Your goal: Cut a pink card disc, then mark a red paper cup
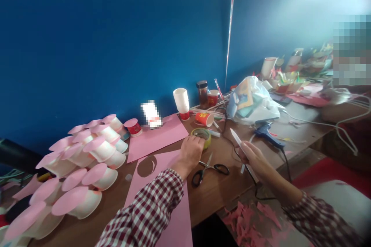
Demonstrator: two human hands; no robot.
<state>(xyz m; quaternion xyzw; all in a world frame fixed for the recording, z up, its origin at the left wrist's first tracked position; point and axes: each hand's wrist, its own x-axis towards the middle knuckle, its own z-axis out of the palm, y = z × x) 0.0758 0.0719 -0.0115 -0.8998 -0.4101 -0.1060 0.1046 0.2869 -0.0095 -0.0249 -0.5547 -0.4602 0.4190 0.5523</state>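
My left hand point(192, 151) has its fingers curled over the near edge of a yellow-green roll of tape point(207, 143) on the table. A white pen point(235, 137) is gripped in my right hand point(252, 157), its tip pointing up and left above the table. Black-handled scissors point(209, 166) lie partly spread just below the tape roll. Under my left forearm is a pink paper sheet point(180, 225) with a round hole cut in it. Another pink sheet point(158, 137) lies behind it.
Paper cups with pink discs point(100, 148) crowd the left side. White stacked cups point(182, 101), a tipped red cup point(203, 119) and a dark-lidded jar point(202, 94) stand behind. To the right are a blue glue gun point(268, 135) with its cord and a plastic bag point(255, 100). Pink scraps point(246, 220) lie below.
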